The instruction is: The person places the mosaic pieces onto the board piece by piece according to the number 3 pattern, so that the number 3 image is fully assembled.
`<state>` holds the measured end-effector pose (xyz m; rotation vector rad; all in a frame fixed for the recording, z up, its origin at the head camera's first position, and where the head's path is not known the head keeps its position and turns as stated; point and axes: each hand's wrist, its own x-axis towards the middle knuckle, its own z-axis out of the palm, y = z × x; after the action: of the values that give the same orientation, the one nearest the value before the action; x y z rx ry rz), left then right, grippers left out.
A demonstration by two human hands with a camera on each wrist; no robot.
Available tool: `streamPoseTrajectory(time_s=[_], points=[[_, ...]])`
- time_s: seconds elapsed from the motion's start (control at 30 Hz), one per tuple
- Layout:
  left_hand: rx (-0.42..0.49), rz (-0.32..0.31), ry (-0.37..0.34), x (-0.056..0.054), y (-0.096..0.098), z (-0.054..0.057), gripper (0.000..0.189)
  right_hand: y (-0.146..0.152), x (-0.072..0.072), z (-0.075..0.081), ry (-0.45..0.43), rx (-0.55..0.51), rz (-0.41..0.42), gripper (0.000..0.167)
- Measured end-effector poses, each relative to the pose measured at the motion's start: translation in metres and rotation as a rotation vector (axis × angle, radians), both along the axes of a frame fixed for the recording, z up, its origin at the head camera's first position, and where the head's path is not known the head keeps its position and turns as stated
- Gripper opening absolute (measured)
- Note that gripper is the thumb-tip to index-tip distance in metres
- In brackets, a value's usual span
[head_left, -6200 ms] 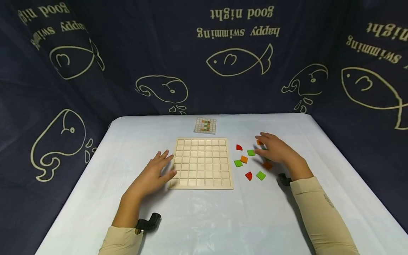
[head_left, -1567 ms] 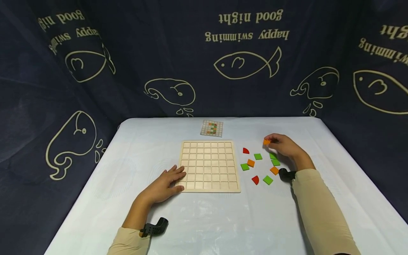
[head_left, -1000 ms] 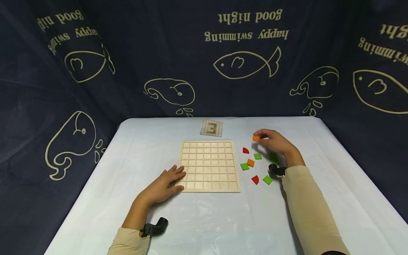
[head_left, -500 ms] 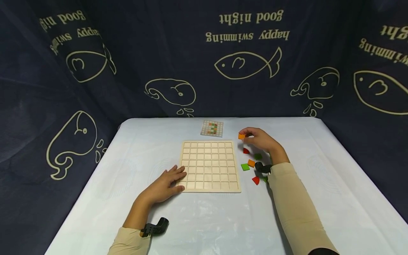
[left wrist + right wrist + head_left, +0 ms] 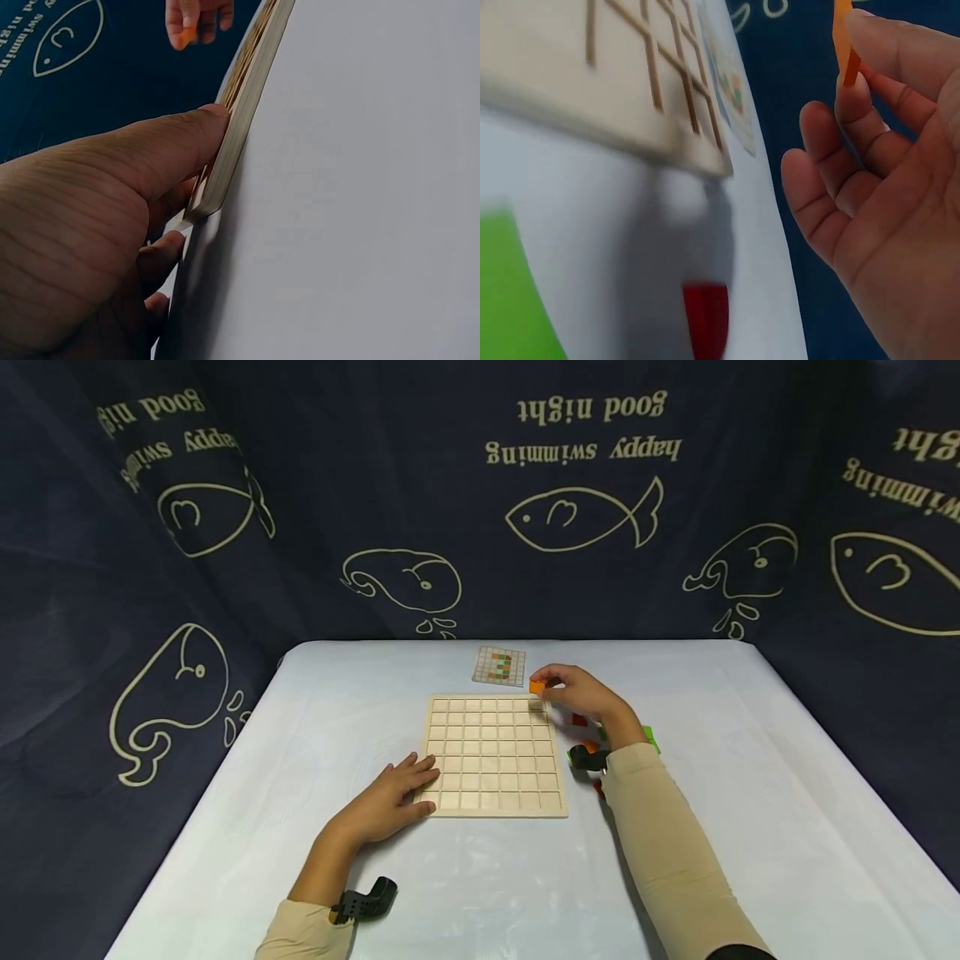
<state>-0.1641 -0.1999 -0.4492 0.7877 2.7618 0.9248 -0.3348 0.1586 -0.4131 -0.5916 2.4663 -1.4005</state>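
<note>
My right hand (image 5: 581, 691) pinches an orange square tile (image 5: 537, 687) between thumb and fingertips, above the far right corner of a pale wooden grid board (image 5: 487, 756). The right wrist view shows this orange tile (image 5: 845, 45) edge-on, with the other fingers loosely bent below it. My left hand (image 5: 386, 797) rests on the near left corner of the board with fingers spread. In the left wrist view its thumb (image 5: 199, 139) lies along the board's edge (image 5: 240, 127). The squares of the board hold no tiles.
A small pattern card (image 5: 498, 666) with a coloured grid lies behind the board. Right of the board, partly under my right forearm, are loose tiles: green ones (image 5: 651, 739), a red quarter-round (image 5: 579, 720) and an orange one (image 5: 591, 747). A dark printed curtain (image 5: 420, 460) hangs behind the white table.
My right hand has picked up the orange tile from the loose pieces and carried it left to the board's far right corner. My left hand has come down onto the board and stayed there.
</note>
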Motion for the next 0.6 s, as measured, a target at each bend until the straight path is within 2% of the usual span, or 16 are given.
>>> streamPoseTrajectory(time_s=[0.37,0.6], points=[[0.007,0.004,-0.008,-0.001,0.000,-0.001,0.058,-0.034,0.006,-0.005,0.012,-0.015,0.079,0.029],[0.004,-0.010,0.001,-0.001,0.000,-0.001,0.058,-0.051,0.007,-0.009,0.030,0.014,0.116,0.032]])
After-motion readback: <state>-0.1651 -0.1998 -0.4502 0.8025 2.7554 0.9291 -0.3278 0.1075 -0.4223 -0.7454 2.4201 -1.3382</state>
